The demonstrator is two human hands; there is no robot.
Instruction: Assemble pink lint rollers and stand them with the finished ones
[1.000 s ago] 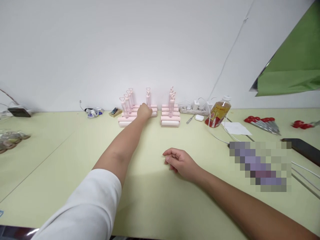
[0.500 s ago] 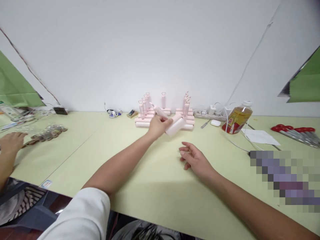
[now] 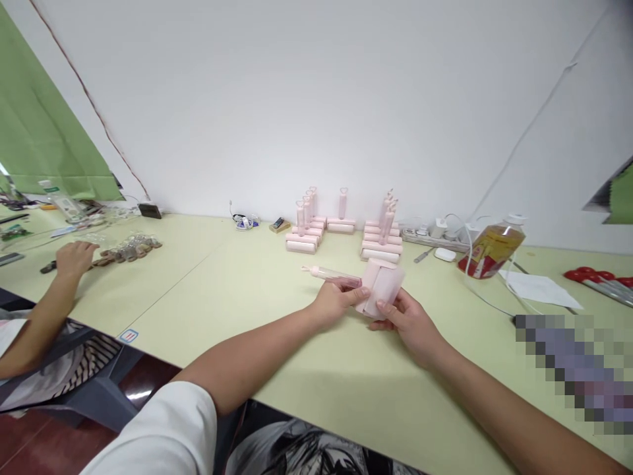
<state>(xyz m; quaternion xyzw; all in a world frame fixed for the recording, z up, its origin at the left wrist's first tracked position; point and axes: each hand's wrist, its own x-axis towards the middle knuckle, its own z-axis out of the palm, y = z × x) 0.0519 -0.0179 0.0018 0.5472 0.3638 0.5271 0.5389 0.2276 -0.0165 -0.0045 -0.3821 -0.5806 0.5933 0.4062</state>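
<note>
A pale pink lint roller (image 3: 382, 284) is held between my two hands above the table, its clear handle (image 3: 330, 274) pointing left. My left hand (image 3: 333, 305) is closed around the handle's base, with the thumb on the near edge of the roller head. On the other side, my right hand (image 3: 409, 321) grips the head's right end, thumb in front and fingers behind. Farther back, several like lint rollers stand handle up in a left row (image 3: 301, 245) and a right row (image 3: 382, 253). One more lint roller (image 3: 341, 225) stands between the rows, by the wall.
A power strip (image 3: 435, 241) with chargers lies along the wall, near a tilted bottle (image 3: 489, 251) of red-yellow liquid. Red-handled tools (image 3: 601, 277) lie far right. At left, another person's hand (image 3: 75, 257) is beside a pile of small bagged items (image 3: 129, 247).
My left hand has brought the lint roller nearer, away from the standing rows. My right hand, empty before, has closed on the roller head. The camera view has turned slightly left.
</note>
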